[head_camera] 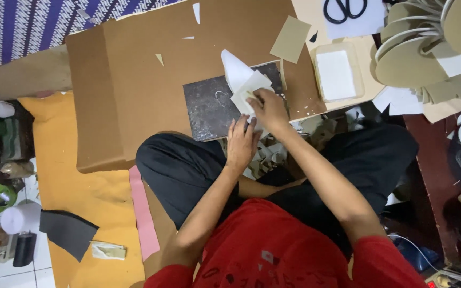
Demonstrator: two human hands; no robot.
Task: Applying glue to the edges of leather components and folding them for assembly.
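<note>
Pinching folded white paper pieces (247,88) at the dark grey cutting mat's (209,109) right edge, right hand (268,106) should keep firm; left hand (242,143) rests flat, holding nothing.

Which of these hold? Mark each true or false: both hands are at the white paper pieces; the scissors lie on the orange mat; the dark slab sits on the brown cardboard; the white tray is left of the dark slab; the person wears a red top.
1. Both hands are at the white paper pieces. True: the right hand presses on them and the left hand reaches their lower edge.
2. The scissors lie on the orange mat. False: they lie on a white sheet at the top.
3. The dark slab sits on the brown cardboard. True.
4. The white tray is left of the slab. False: it is right of it.
5. The person wears a red top. True.
</note>
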